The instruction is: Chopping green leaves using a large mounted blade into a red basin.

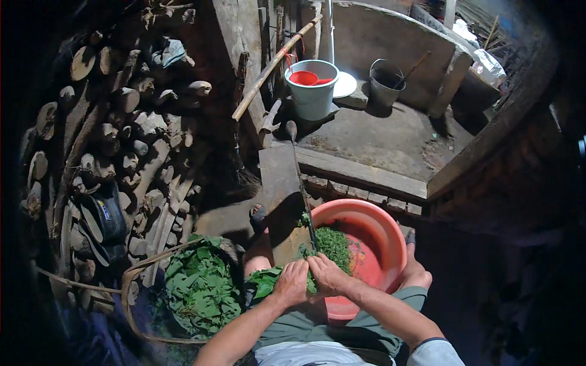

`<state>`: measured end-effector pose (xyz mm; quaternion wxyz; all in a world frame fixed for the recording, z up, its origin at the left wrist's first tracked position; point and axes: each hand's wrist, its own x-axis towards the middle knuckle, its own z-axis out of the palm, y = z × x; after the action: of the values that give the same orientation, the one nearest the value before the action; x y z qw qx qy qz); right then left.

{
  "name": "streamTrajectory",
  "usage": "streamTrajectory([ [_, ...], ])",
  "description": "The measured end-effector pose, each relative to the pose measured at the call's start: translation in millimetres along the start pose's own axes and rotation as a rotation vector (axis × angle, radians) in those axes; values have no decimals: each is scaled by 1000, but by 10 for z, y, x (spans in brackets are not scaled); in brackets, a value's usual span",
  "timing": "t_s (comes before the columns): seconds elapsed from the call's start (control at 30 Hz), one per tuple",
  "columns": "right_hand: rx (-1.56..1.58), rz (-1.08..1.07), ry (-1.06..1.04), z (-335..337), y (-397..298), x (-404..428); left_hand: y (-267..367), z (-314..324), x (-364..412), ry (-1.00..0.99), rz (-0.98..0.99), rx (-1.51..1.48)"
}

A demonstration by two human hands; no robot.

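Observation:
My left hand [291,284] and my right hand [328,277] meet side by side, closed around a bunch of green leaves [265,282]. The bunch lies at the near end of a flat board [279,171], against a long, dark blade [303,194] that runs along the board's right edge. A rounded handle [291,129] tops the blade's far end. Under my right forearm stands a wide red plastic basin [383,233], with finely cut greens [333,247] heaped on its left side. Whole leaves [201,288] fill a container at my left; its walls are mostly hidden.
Stacked firewood [151,123] rises on the left, with dark footwear [105,219] wedged against it. A bamboo pole [277,66] slants beside a grey bucket [313,103] holding a red scoop [303,78]. Farther right is a dark pail [387,94]. A wooden sill [361,171] crosses beyond the basin.

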<state>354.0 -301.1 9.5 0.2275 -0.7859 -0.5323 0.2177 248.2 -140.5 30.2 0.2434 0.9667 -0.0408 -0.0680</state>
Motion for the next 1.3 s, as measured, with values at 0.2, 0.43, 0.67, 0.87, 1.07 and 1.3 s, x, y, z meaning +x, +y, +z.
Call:
streamTrajectory([
  [0.2, 34, -187, 59, 91, -15, 120, 64, 24, -160, 40, -113, 89],
  [0.43, -25, -87, 4, 145, 6, 67, 79, -240, 63, -323, -258, -160],
  [0.67, -238, -64, 214, 133, -168, -25, 154, -129, 49, -238, -324, 71],
  [0.87, -79, -54, -195, -43, -73, 12, 18, 80, -27, -111, -184, 231],
  [1.07, 52, -36, -194, 31, -82, 82, 89, 181, -222, 114, -95, 216],
  [1.3, -2, -55, -21, 136, -112, -51, 190, -154, -117, -217, -232, 64],
])
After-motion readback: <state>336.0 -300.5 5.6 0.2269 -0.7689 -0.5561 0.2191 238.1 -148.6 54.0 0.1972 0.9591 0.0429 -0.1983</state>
